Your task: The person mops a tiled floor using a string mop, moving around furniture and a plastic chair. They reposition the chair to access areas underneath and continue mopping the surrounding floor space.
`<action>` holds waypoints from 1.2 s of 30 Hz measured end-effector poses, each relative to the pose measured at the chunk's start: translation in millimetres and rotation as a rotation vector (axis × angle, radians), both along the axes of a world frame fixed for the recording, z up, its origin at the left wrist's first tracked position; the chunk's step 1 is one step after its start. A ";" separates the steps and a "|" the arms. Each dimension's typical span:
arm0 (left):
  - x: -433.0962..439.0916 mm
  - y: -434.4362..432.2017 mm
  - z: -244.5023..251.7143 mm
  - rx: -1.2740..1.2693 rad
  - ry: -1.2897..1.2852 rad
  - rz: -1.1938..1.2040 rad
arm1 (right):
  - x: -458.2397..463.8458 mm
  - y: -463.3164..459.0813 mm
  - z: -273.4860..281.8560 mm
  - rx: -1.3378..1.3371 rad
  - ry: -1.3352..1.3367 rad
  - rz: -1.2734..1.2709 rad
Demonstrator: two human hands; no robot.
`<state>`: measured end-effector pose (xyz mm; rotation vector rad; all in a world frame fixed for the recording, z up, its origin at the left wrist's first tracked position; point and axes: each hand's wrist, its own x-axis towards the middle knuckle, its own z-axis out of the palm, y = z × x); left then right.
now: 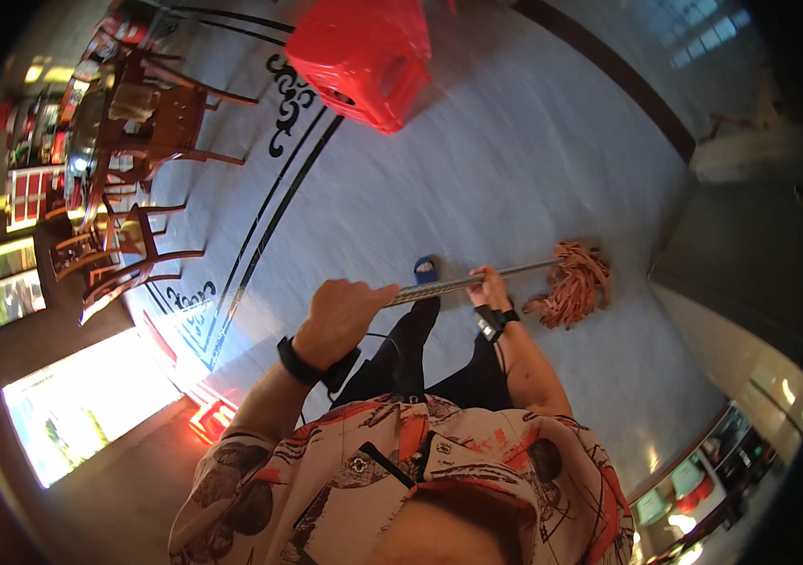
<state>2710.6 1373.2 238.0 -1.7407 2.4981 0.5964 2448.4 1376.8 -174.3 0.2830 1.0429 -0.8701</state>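
Note:
A mop with a metal handle (444,285) and a reddish-brown cloth-strip head (572,286) slants across in front of me. Its head rests on the grey floor to the right. My left hand (347,311), with a black band at the wrist, is closed around the upper end of the handle. Lower down the same handle, nearer the mop head, my right hand (490,289) grips it and wears a black strap. Below the handle are my dark trouser legs, and a foot in a blue slipper (425,270) shows just beyond it.
Red plastic stools (366,63) stand ahead on the floor. Wooden chairs (179,127) surround a table at the left. A bright doorway (91,402) is at the lower left. Along the right side stands a large dark-topped piece of furniture (733,261).

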 end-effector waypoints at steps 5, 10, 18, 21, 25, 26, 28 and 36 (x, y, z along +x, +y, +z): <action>67.5 23.5 60.3 0.010 0.101 0.215 | 105.7 -55.3 52.6 0.019 -0.060 0.169; 96.3 -22.6 75.3 -0.091 0.310 0.227 | 128.7 -111.0 55.7 0.035 -0.149 0.296; 127.4 -132.2 65.3 0.098 0.765 0.144 | 124.1 -178.1 83.3 0.086 -0.085 0.134; 148.8 -172.4 63.3 0.251 0.899 0.162 | 133.9 -201.1 89.8 0.112 -0.079 0.189; 188.3 -240.1 60.7 0.386 0.938 0.255 | 165.8 -246.0 84.7 0.179 -0.197 0.112; 195.9 -255.7 60.2 0.416 0.951 0.282 | 175.5 -256.4 84.8 0.190 -0.113 0.092; 213.8 -291.6 54.7 0.437 0.891 0.253 | 187.0 -283.9 86.4 0.248 -0.222 0.072; 289.8 -369.7 -93.0 0.526 1.271 0.580 | 154.0 -363.5 90.6 0.261 -0.131 -0.242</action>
